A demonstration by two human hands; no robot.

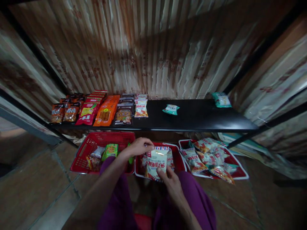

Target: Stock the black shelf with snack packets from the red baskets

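1 snack bag (155,159): left fingers (149,147) at far corner, right fingers (171,173) gripping side.

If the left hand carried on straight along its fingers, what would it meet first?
Probably the nearest corner of the cream-and-red plastic snack packet held in the right hand; the left hand looks right at that corner, though depth leaves contact unclear.
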